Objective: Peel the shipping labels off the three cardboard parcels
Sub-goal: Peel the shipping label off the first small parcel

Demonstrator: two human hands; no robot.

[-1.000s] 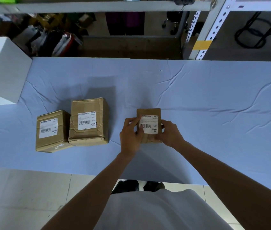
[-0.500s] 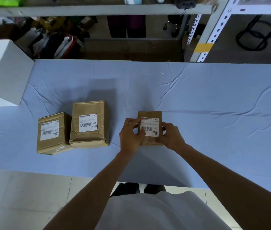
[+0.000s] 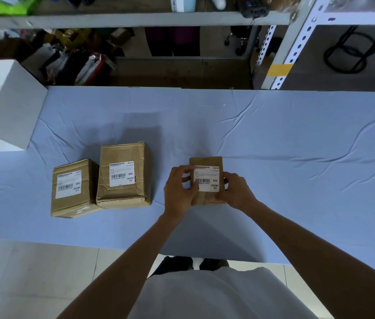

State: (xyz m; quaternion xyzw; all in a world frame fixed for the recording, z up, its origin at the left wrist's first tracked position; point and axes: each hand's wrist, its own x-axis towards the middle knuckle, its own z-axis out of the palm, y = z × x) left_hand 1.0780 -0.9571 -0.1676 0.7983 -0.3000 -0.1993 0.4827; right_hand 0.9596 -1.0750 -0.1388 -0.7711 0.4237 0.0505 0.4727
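Note:
Three brown cardboard parcels lie on the blue cloth table point(image 3: 274, 139). The smallest parcel point(image 3: 205, 161) is held between both hands near the table's middle, and its white label point(image 3: 208, 179) with a barcode is stuck flat on top. My left hand point(image 3: 178, 189) grips the parcel's left side, fingers curled over the label's left edge. My right hand point(image 3: 237, 191) grips the right side. The middle parcel point(image 3: 124, 174) and the left parcel point(image 3: 73, 187) stand side by side to the left, each with a white label point(image 3: 121, 173) point(image 3: 68, 184) on top.
A white box point(image 3: 4, 100) stands at the table's far left corner. Metal shelving point(image 3: 287, 49) and clutter lie beyond the far edge. The near table edge runs just in front of my body.
The small parcel and both hands have stayed almost in place; my left fingers have shifted slightly along the label's left edge. The label lies flat as before.

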